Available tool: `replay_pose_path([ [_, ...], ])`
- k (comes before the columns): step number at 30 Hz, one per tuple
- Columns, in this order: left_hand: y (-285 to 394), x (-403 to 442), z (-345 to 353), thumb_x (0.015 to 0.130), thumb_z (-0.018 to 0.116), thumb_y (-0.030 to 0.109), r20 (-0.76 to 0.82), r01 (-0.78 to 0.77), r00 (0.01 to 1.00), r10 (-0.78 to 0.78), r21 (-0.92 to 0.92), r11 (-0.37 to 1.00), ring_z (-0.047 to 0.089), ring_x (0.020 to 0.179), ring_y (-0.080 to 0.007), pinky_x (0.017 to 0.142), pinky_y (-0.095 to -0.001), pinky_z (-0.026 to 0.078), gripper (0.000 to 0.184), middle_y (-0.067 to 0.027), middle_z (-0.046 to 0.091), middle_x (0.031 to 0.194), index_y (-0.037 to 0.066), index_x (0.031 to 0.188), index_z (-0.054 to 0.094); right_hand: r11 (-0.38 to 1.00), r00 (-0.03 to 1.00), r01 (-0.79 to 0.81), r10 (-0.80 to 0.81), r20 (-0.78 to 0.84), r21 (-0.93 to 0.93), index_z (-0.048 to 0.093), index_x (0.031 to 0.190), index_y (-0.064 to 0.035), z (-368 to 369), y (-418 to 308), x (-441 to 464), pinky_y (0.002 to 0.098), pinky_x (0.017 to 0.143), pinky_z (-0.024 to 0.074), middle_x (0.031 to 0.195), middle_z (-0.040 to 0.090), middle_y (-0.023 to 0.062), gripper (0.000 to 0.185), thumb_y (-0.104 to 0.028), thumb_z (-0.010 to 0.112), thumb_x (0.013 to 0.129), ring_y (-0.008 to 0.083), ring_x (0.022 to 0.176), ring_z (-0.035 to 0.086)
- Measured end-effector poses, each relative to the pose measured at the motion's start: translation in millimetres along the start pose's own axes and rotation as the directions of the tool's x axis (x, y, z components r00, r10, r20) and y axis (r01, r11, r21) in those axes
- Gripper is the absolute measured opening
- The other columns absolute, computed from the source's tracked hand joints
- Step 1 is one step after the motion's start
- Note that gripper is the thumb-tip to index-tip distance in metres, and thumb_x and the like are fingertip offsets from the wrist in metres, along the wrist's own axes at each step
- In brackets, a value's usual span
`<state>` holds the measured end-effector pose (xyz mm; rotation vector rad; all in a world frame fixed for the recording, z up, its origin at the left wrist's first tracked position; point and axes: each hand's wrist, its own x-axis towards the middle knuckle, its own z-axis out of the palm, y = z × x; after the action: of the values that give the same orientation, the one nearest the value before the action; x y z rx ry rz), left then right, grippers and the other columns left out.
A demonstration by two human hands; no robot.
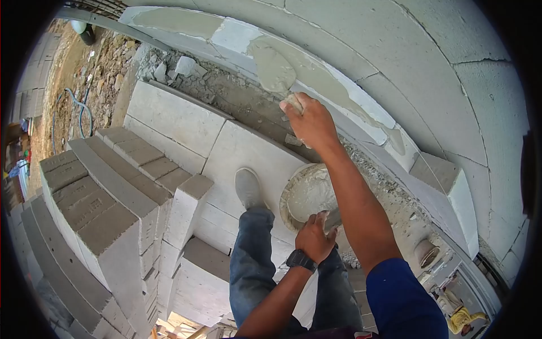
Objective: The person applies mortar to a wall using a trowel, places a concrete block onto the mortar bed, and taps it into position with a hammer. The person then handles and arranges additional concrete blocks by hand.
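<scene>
My right hand (311, 121) is closed around the mortar-caked handle of a trowel (275, 70). The rounded blade, coated in grey mortar, lies against the top of a low row of white blocks (234, 35). Wet mortar (322, 76) covers part of that top on both sides of a bare patch. Lower down, my left hand (316, 238), with a black watch at the wrist, is closed on a flat grey object (333, 219) that I cannot make out. Just beyond it stands a round bucket (286, 198) with pale wet mortar inside.
Stacked grey blocks (107, 209) stand at the left. My shoe (248, 187) rests on large pale blocks (226, 161). Rubble (186, 70) fills the gap before the low row. A tall block wall (418, 73) rises behind. A blue hose (84, 110) lies far left.
</scene>
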<state>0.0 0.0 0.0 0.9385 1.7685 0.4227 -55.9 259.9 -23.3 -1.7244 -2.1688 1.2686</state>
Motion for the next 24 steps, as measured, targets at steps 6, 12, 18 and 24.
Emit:
replay_pose_path([
  [6,-3.5,-4.1,24.2,0.087,0.077,0.025,-0.026,-0.044,0.999,0.044,-0.001,0.999,0.068,0.105,-0.0418,0.089,-0.0461,0.056,0.052,-0.0231,0.068,0.12,0.002,0.13,0.06,0.996,0.992,-0.084,0.08,-0.1,-0.038,0.062,0.13,0.0016,-21.4,41.5,-35.9,0.0521,0.089,0.0527,0.105,0.072,0.0291,0.053,-0.042,0.062,0.099,0.0468,0.102,0.069],
  [12,-4.5,-7.6,38.0,0.087,0.079,0.026,-0.023,-0.037,0.999,0.038,0.032,0.999,0.069,0.105,-0.0413,0.089,-0.0458,0.056,0.052,-0.0225,0.069,0.118,0.001,0.129,0.062,0.992,0.97,-0.117,0.125,-0.206,0.052,0.062,0.132,0.0047,-34.9,89.9,-77.7,0.049,0.091,0.0524,0.108,0.071,0.031,0.056,-0.04,0.064,0.099,0.0473,0.105,0.068],
  [18,-8.5,-11.3,49.4,0.087,0.078,0.026,-0.024,-0.051,0.998,0.052,0.048,0.998,0.068,0.106,-0.0412,0.09,-0.0468,0.056,0.052,-0.0231,0.069,0.118,0.002,0.13,0.062,0.929,0.959,-0.192,0.246,-0.14,0.317,0.064,0.129,0.0036,-39.4,123.9,-101.3,0.0482,0.091,0.0525,0.111,0.071,0.0297,0.056,-0.042,0.065,0.098,0.0472,0.103,0.068],
  [24,-11.2,-12.5,56.2,0.087,0.079,0.024,0.001,-0.053,0.999,0.053,0.07,0.996,0.067,0.108,-0.0409,0.09,-0.0469,0.055,0.052,-0.0227,0.069,0.119,0.002,0.131,0.061,0.964,0.988,-0.15,0.14,0.06,0.22,0.064,0.129,0.0037,-57.9,115.8,-119.3,0.0475,0.091,0.053,0.11,0.071,0.0284,0.055,-0.041,0.068,0.096,0.045,0.103,0.069],
])
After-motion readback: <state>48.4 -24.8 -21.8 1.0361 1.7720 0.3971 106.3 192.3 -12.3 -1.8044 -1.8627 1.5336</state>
